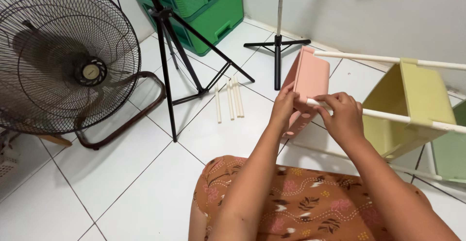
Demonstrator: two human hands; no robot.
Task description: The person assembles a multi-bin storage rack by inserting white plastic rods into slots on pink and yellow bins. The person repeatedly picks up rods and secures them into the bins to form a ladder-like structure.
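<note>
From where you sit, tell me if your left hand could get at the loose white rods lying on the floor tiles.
Probably yes. The left hand rests on the pink tray, and the white rods lie just to its left on bare tile floor. Only a leg of the black tripod passes near their far ends, not between hand and rods.

Both forearms reach forward from the lower edge of view and converge ahead of the knees. The left hand (284,106) is raised, fingers bent, fingertips pinching. The right hand (343,116) sits just beside it, knuckles up, fingers curled in a closed grip, wrist bent slightly inward.
</note>
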